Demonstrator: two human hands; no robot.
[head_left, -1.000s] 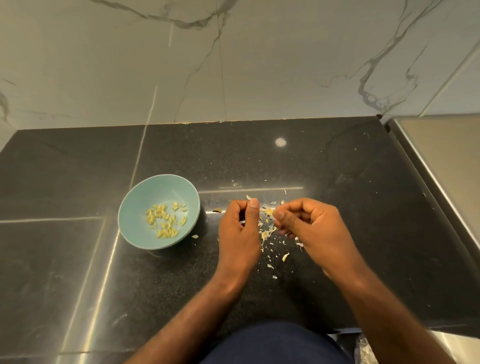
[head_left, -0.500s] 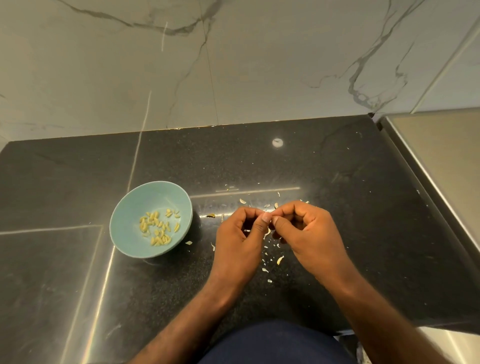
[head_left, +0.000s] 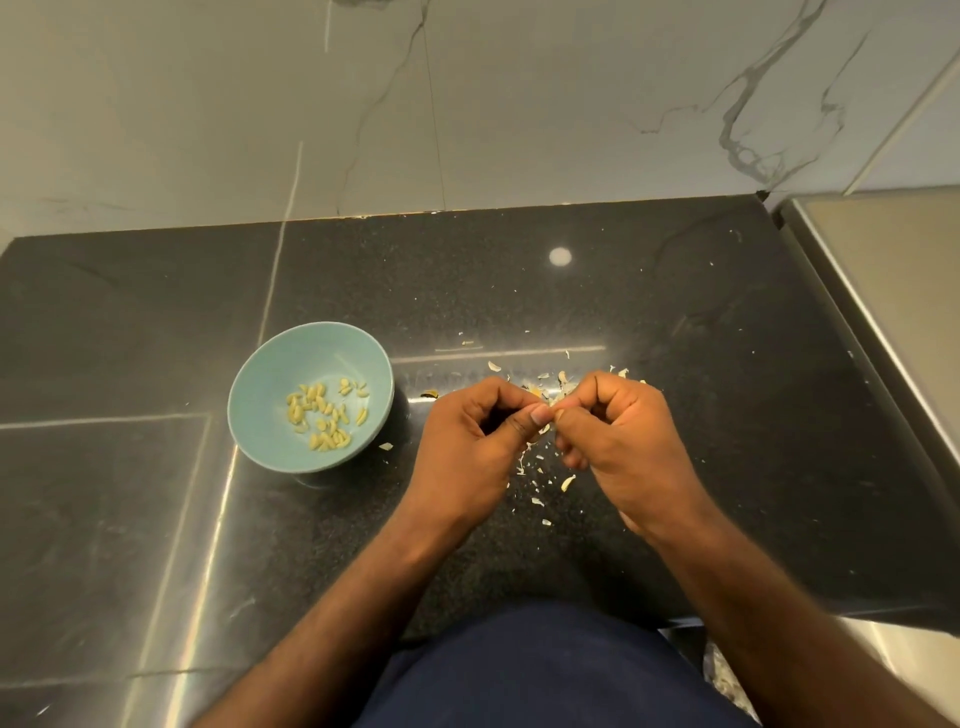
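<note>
My left hand (head_left: 475, 447) and my right hand (head_left: 618, 441) meet fingertip to fingertip above the black countertop (head_left: 675, 364). Both pinch one small pale seed (head_left: 551, 411) between thumbs and forefingers; it is mostly hidden by the fingers. Under and behind the hands lie several pale shell scraps (head_left: 537, 470), and one whole pale piece (head_left: 567, 483) lies among them. A light blue bowl (head_left: 270, 384) stands to the left of my left hand and holds several peeled yellowish kernels (head_left: 324, 418).
A marble-patterned wall (head_left: 467, 104) rises behind the countertop. A steel surface (head_left: 893, 291) borders the counter on the right. Some crumpled clear plastic (head_left: 724, 680) shows at the bottom right, below the counter's front edge.
My hands have drawn together: the left thumb, raised a second ago, now meets the right fingertips on the seed. The view shifted slightly.
</note>
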